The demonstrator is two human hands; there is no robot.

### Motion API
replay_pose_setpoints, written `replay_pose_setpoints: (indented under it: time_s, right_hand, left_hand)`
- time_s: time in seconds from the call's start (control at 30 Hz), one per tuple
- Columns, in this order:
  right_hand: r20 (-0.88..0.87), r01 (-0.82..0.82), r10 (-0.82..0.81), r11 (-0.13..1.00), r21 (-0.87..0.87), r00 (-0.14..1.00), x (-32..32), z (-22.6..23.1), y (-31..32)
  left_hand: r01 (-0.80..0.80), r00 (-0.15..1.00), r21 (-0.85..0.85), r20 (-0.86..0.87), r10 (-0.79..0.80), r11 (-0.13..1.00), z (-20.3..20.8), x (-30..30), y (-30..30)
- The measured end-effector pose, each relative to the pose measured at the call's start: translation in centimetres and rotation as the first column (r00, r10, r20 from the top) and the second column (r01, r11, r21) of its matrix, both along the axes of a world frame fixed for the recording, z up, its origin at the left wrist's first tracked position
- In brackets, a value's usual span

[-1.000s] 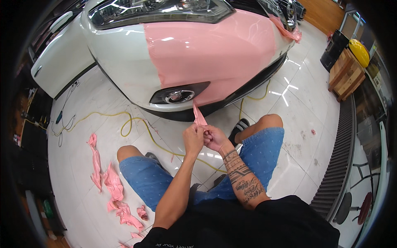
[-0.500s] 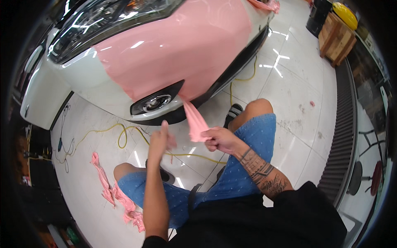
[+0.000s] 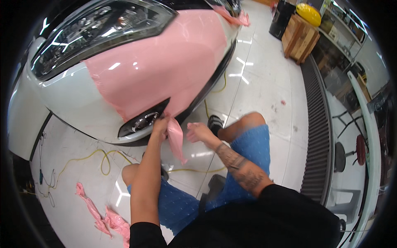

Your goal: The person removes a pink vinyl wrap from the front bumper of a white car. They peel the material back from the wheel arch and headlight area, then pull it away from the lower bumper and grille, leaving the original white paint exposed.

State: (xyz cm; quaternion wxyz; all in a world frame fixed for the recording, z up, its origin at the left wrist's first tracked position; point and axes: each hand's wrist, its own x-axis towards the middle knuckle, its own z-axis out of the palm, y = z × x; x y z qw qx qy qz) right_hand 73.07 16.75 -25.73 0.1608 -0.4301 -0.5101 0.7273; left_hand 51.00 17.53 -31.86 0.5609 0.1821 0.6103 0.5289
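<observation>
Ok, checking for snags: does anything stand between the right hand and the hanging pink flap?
Nothing visible does: in this view only a gap separates the right hand from the pink flap. The left hand is at the flap's upper end, not between them.

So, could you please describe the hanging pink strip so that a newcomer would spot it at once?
On the white car, find the fog light. Just right of it, beside the left hand, is the strip. Unlike the smooth film above and the scraps on the floor, it dangles.

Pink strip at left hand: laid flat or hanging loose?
Hanging loose: the pink strip droops below the left hand, its lower end free.
</observation>
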Motion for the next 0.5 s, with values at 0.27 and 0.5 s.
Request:
replay_pose_setpoints:
  time_s: [0.27,0.5]
  right_hand:
    - [-0.704,-0.299,-0.251,0.774,-0.558,0.664,-7.9,-8.0,5.3]
    - [-0.671,-0.199,-0.299,0.804,-0.56,0.679,-9.3,-9.9,4.6]
  left_hand:
    - [0.392,0.002,-0.174,-0.982,-0.19,0.904,1.0,3.3,0.4]
    - [0.328,0.112,-0.173,-0.969,-0.22,0.929,4.6,5.0,-1.5]
